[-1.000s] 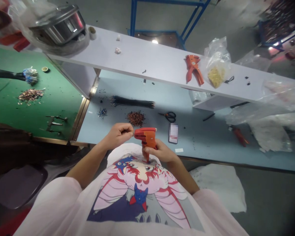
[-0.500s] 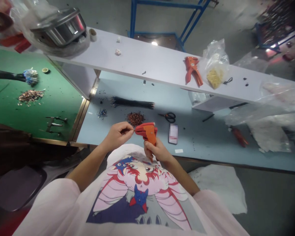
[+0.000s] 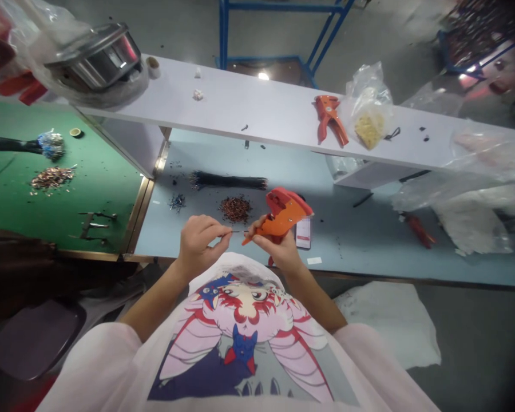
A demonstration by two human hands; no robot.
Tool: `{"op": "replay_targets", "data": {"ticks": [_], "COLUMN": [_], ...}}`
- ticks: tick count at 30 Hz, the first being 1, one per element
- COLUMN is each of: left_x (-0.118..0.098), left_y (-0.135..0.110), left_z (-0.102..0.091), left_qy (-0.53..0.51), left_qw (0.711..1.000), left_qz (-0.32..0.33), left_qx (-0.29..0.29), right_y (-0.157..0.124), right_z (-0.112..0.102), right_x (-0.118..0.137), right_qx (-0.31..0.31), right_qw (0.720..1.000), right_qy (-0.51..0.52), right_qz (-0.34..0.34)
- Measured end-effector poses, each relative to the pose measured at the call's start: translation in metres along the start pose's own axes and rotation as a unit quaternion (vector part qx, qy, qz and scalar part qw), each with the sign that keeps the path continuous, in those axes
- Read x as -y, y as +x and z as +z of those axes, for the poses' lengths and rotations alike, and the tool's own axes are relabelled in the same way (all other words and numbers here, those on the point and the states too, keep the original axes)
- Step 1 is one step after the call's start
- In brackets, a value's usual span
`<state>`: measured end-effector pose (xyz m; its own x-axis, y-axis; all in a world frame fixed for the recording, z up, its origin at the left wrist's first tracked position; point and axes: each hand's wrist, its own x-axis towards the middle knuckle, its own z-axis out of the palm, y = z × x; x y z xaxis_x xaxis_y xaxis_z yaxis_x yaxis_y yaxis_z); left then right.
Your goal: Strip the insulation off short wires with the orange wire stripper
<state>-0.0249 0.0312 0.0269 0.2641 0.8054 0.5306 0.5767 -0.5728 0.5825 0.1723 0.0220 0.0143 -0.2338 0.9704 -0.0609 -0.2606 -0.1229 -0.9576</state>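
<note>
Over the pale blue workbench [image 3: 360, 252], the left hand [image 3: 198, 243] pinches a thin wire [image 3: 237, 232] near the orange wire stripper [image 3: 285, 214] clasped in the right hand [image 3: 274, 247], and a loose pinch could let it slip

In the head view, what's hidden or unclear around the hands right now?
All in the head view:
Thin wire: held end hidden by the left hand.
Orange wire stripper: lower handle hidden by the right hand.
Phone: screen blurred.
Red items: cut off by the top-left edge.
</note>
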Motion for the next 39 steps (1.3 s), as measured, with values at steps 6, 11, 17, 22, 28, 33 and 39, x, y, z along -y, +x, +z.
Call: {"op": "replay_targets", "data": {"ticks": [6, 11, 17, 22, 28, 33, 39], "left_x": [-0.004, 0.0, 0.017, 0.021, 0.012, 0.002, -0.002], "left_y": [-0.002, -0.008, -0.008, -0.006, -0.004, -0.003, -0.005], "left_z": [0.003, -0.001, -0.001, 0.01, 0.011, 0.008, 0.008], "left_qy": [0.046, -0.025, -0.299, -0.423, -0.382, -0.251, -0.169], "left_qw": [0.998, 0.994, 0.875, 0.78, 0.826, 0.909, 0.954], "left_qz": [0.04, -0.088, -0.36, -0.441, -0.401, -0.314, -0.226], "left_qx": [0.021, -0.053, -0.123, -0.136, -0.104, -0.108, -0.097], "right_y": [0.005, 0.013, 0.038, 0.038, 0.012, 0.004, -0.001], "right_z": [0.016, 0.002, -0.037, -0.036, -0.01, 0.002, 0.004], "right_x": [0.004, 0.01, -0.018, -0.041, -0.019, -0.009, -0.008], "right_qx": [-0.022, -0.129, -0.19, -0.171, 0.094, 0.16, 0.167], "right_qw": [0.997, 0.983, 0.95, 0.943, 0.983, 0.971, 0.972], "right_qy": [-0.064, -0.059, -0.246, -0.284, -0.039, 0.031, 0.03], "right_qz": [-0.041, -0.115, -0.045, 0.017, 0.151, 0.175, 0.163]}}
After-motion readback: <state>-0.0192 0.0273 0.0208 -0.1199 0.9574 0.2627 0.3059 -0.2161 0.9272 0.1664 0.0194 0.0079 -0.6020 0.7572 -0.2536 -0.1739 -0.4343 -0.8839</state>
